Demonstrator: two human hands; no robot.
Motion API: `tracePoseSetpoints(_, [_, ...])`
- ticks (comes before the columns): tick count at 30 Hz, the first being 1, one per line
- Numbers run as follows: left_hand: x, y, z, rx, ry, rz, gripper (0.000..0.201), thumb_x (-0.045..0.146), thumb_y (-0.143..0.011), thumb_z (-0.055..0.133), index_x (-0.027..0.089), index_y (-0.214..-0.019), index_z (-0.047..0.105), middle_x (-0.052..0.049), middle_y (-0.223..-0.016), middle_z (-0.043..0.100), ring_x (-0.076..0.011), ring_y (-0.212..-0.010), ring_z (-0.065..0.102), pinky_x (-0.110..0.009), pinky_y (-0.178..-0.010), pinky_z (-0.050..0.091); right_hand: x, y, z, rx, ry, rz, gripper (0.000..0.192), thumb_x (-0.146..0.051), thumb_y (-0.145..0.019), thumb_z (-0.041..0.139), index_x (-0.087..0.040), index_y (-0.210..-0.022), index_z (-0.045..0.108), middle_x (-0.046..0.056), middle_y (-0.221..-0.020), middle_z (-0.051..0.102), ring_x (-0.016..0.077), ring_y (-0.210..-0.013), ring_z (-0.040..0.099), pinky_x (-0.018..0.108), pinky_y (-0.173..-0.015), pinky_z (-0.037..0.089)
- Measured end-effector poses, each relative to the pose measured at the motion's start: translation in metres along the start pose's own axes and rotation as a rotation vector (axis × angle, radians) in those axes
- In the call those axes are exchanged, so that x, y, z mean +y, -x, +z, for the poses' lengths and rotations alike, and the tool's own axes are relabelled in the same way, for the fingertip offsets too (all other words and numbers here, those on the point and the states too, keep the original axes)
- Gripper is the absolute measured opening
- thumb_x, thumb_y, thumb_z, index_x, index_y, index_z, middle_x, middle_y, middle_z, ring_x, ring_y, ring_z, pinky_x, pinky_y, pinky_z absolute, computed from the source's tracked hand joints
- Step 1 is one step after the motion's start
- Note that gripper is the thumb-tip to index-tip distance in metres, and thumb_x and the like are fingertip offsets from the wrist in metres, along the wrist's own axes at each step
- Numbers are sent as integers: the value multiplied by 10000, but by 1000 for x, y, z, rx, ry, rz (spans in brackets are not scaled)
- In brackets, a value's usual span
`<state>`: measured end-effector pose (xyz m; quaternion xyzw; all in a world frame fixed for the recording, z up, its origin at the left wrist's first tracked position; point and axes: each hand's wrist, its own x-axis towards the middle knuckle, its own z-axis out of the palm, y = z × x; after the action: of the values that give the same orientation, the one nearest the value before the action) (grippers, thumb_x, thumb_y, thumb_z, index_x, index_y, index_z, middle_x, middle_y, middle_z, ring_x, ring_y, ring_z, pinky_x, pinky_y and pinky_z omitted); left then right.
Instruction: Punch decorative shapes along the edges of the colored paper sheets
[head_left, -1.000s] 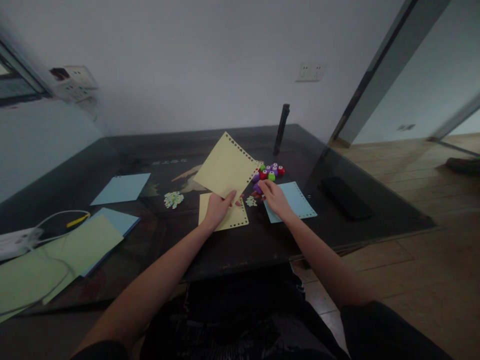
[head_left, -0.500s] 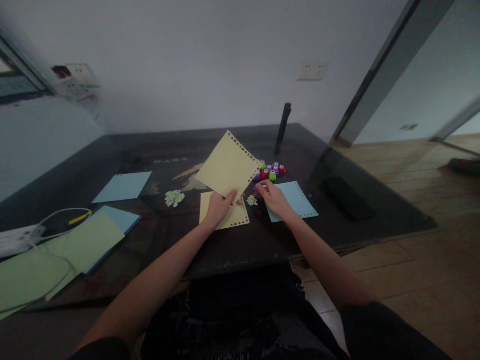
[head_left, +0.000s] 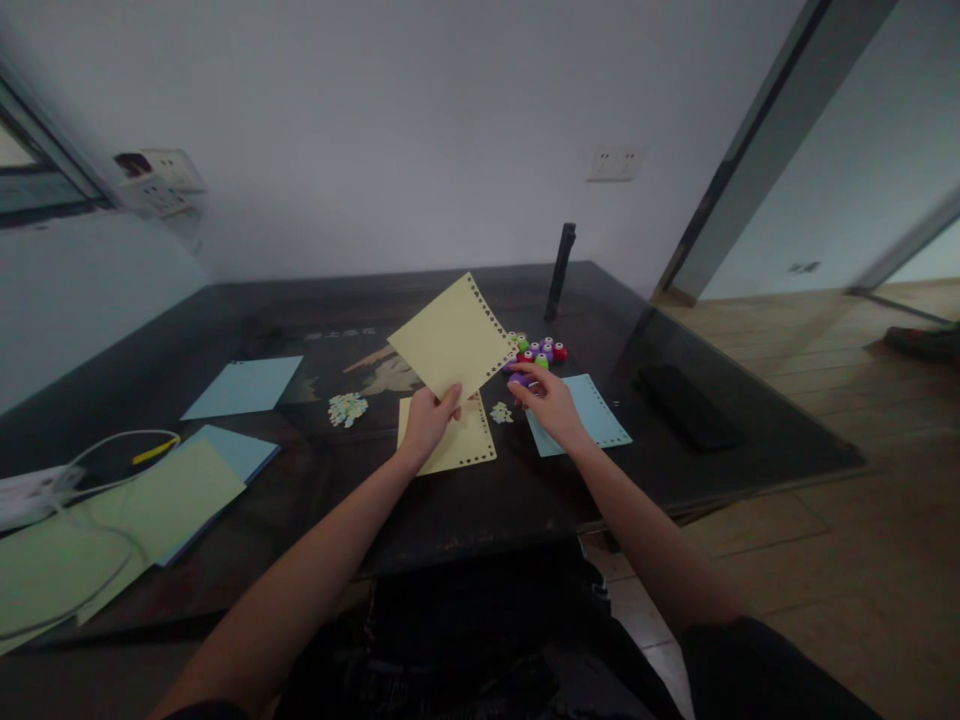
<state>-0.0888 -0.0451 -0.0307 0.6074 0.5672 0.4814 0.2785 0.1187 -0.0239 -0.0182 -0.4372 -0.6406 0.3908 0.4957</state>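
Holding yellow sheet, punched edge, tilted

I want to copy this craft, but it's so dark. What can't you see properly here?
Head view only:
- Purple punch: mostly hidden under the right hand; its grip cannot be told.
- Confetti piles: shapes too small.
- Lower yellow sheet: partly covered by the left hand holding the yellow punched sheet.
- Green paper: cut off at left edge.

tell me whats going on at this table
A person sits at a dark table. Their left hand holds up a yellow sheet with holes punched along one edge. Their right hand grips a purple punch beside a cluster of small coloured punches. Another yellow sheet, a blue sheet and paper bits lie nearby.
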Motion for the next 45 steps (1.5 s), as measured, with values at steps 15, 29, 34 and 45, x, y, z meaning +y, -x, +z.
tracePoseSetpoints(15, [5,-2,1,-37,252,-46,285,419,-759,581,138,-790,544,-11,-616,609,-75,-435,435,-206,-448,337,-18,-44,-72,313,-250,-53,428,-478,-702,690,-207,-1011,572,21,-786,679,134,-586,604,285,-583,503])
tracePoseSetpoints(29, [5,3,7,-266,435,-194,355,407,-742,636,131,-942,537,-57,-724,681,-56,-434,427,-190,-435,294,59,-81,-91,43,814,28,234,-235,-745,675,-161,-964,711,106,-931,714,227,-827,646,329,-775,464])
tracePoseSetpoints(34, [9,6,7,-344,384,-202,339,404,-740,644,126,-915,558,-75,-734,691,-59,-421,417,-198,-415,276,62,-79,-87,-13,860,23,273,-211,-736,690,-162,-1003,710,115,-983,710,242,-877,647,332,-803,460])
tracePoseSetpoints(45, [-2,1,3,-399,284,-137,365,459,-776,612,116,-899,594,-82,-772,703,-98,-498,534,-209,-484,358,29,-68,-74,92,651,-27,192,-272,-816,595,-153,-912,712,106,-921,704,212,-827,643,326,-769,478])
